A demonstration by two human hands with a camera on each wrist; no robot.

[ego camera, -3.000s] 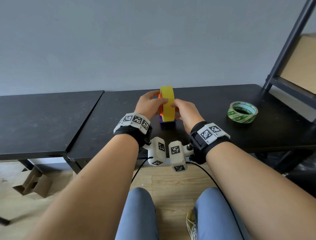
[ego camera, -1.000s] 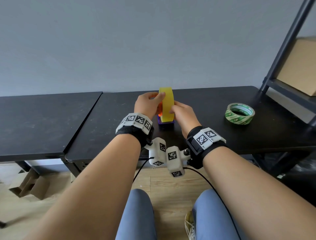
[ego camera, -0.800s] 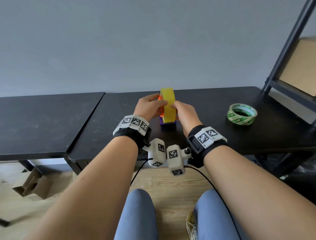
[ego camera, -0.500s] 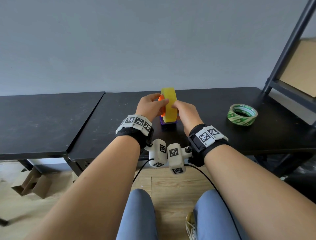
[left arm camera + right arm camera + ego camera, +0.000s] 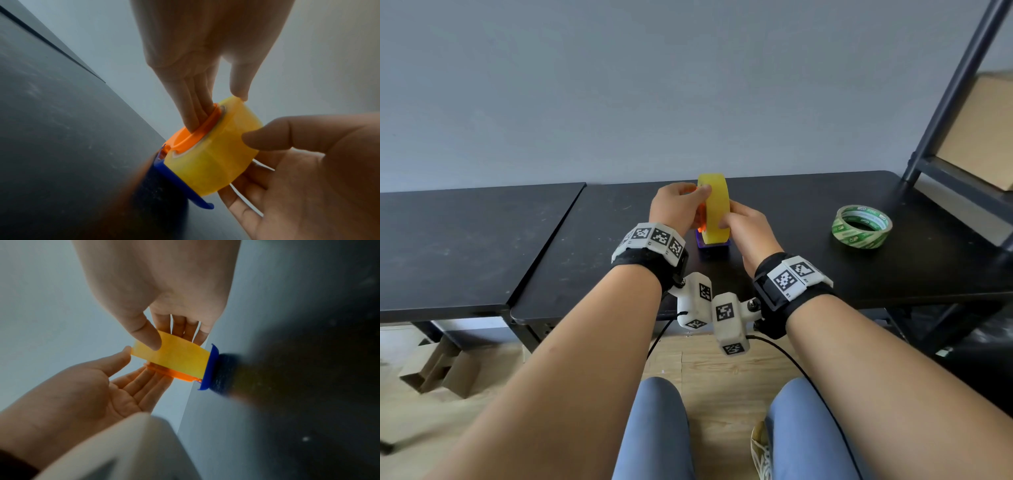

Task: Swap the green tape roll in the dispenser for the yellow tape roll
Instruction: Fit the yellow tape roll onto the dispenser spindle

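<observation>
Dispenser (image 5: 711,242) holds yellow tape roll (image 5: 717,209), both hands' grip pinching it; green tape roll (image 5: 863,226) lies apart.

Little has shifted over the last few seconds: the left hand (image 5: 677,207) now has its thumb hooked over the top of the yellow tape roll (image 5: 715,209), where three seconds ago that thumb sat lower against the roll's left face. The right hand (image 5: 748,226) has slid its thumb down onto the roll's near rim, lower than its earlier place by the middle of the roll. The roll itself leans a little more to the right above the dispenser (image 5: 713,244).
</observation>
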